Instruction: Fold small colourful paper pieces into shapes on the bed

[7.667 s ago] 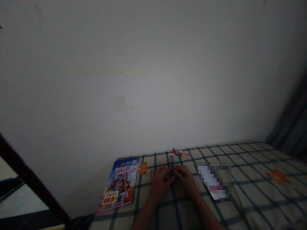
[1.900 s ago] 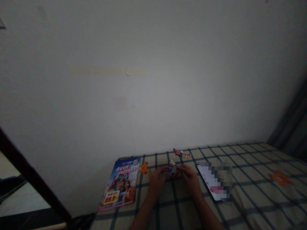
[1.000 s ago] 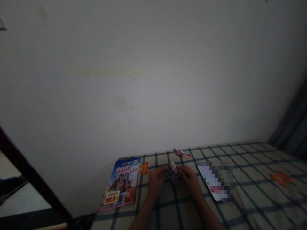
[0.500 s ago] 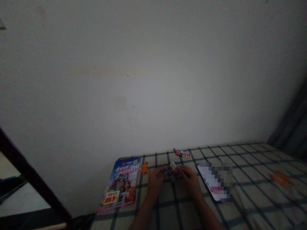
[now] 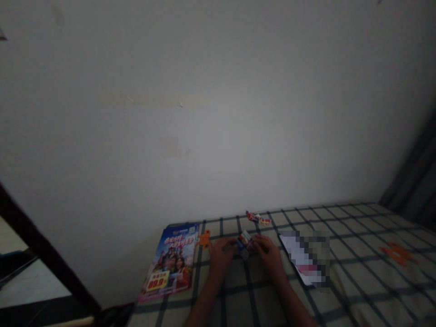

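Observation:
Between my two hands is a small piece of folded printed paper (image 5: 245, 245), coloured blue, white and red, just above or on the checked cloth. My left hand (image 5: 222, 254) pinches its left side with closed fingers. At its right side, the fingers of my right hand (image 5: 268, 250) are closed on the edge. My fingers hide parts of the paper, and the dim light blurs the folds. Beyond the hands lies a crumpled strip of printed paper (image 5: 259, 218), red and white.
Left of my hands lies a stack of printed flyers (image 5: 173, 259). To the right is a flat, dark-edged object with a pixelated surface (image 5: 303, 261). The checked cloth (image 5: 361, 236) meets a pale wall (image 5: 238, 136). A dark slanting bar (image 5: 47, 250) stands at left.
My hands stay almost in place on the folded paper. The paper has turned or flattened very slightly between my fingers. The other things lie where they were.

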`<state>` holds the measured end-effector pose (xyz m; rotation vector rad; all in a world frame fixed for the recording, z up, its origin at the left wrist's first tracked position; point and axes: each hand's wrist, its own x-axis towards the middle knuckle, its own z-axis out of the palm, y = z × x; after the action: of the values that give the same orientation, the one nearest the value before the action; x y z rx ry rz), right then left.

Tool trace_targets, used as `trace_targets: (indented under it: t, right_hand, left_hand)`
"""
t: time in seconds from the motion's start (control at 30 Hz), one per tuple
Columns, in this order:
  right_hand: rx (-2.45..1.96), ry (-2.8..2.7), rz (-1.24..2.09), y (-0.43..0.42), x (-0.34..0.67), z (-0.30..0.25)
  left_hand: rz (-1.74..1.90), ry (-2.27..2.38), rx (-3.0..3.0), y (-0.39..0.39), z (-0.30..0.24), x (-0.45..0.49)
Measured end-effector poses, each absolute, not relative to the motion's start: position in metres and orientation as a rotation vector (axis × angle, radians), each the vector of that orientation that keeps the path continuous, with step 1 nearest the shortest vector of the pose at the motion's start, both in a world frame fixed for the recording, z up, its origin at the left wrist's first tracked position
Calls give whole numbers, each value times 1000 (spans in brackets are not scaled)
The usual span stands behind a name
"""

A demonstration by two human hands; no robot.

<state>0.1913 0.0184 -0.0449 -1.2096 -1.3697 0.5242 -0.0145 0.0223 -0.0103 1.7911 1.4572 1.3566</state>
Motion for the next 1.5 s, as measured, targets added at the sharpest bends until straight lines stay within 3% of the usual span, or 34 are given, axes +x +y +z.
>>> trace_targets:
  t: [1.5]
  right_hand:
    - [-1254, -1504, 392, 13, 186, -34]
  left_hand:
    - [1252, 1618, 1864, 15, -2, -11]
